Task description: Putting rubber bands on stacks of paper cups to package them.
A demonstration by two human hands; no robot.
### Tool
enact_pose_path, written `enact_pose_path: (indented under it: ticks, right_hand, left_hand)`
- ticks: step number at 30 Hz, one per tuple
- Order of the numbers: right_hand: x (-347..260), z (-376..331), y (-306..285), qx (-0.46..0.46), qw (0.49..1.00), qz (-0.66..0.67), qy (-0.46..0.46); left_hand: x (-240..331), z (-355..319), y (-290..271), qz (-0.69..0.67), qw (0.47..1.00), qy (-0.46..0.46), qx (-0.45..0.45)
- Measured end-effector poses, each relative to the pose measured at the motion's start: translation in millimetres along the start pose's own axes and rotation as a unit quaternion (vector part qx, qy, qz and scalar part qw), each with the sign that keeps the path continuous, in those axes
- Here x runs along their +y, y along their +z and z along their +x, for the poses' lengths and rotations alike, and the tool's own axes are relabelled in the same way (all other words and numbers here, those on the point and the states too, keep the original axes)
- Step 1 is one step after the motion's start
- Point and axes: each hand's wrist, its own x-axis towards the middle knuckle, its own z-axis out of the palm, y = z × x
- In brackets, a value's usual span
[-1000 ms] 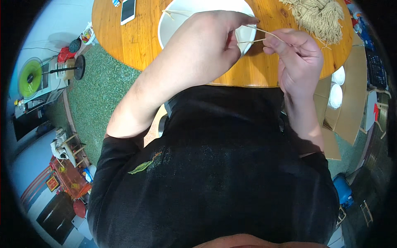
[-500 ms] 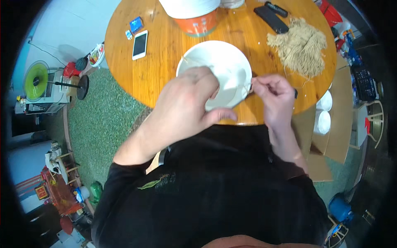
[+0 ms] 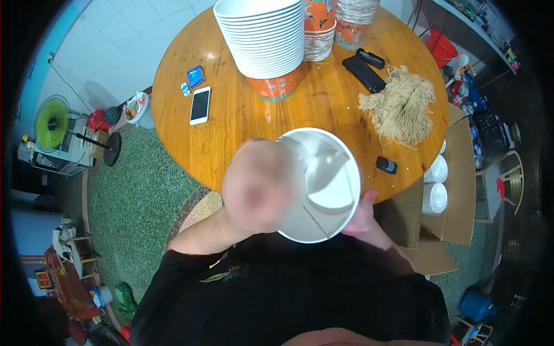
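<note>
A white paper bucket (image 3: pixel 319 221) is tilted so that I look into its mouth, close to my body at the table's near edge. My right hand (image 3: pixel 363 217) grips its right side, thumb along the wall and the other fingers mostly hidden behind it. A thin piece of string (image 3: pixel 315 219) lies inside the bucket. My left hand (image 3: pixel 258 187) is raised at the bucket's left rim, smeared by motion, so its fingers cannot be made out. To the far right on the table rests a loose heap of beige strings (image 3: pixel 404 106).
A tall stack of white buckets (image 3: pixel 262 46) stands at the back of the round wooden table (image 3: pixel 190 153), beside more stacks. Around lie a white phone (image 3: pixel 200 106), a blue packet (image 3: pixel 195 75), a black case (image 3: pixel 363 74) and a small black object (image 3: pixel 386 165). A cardboard box (image 3: pixel 459 190) sits at right.
The bucket has tipped toward me and come nearer. My right hand has gone from pinching at the rim to holding the bucket's side. My left hand has lifted out of it.
</note>
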Motion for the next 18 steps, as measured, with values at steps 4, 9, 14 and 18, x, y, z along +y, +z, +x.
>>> enact_pose_path:
  ticks: [4, 9, 14, 18]
  right_hand:
    - [-15, 4, -1, -0.011, 1.0, 0.015, -0.012]
    - [-71, 26, -29, 0.073, 0.987, -0.088, -0.115]
    - [-161, 67, -27, 0.141, 0.882, -0.348, -0.285]
    - [-227, 134, 52, 0.101, 0.757, -0.534, -0.364]
  left_hand:
    - [-3, 2, -4, -0.027, 0.989, -0.075, -0.123]
    - [-11, -7, -16, 0.274, 0.955, -0.057, -0.096]
    - [-47, -37, -37, 0.307, 0.931, -0.189, -0.056]
    - [-61, -80, -52, 0.35, 0.915, -0.182, -0.078]
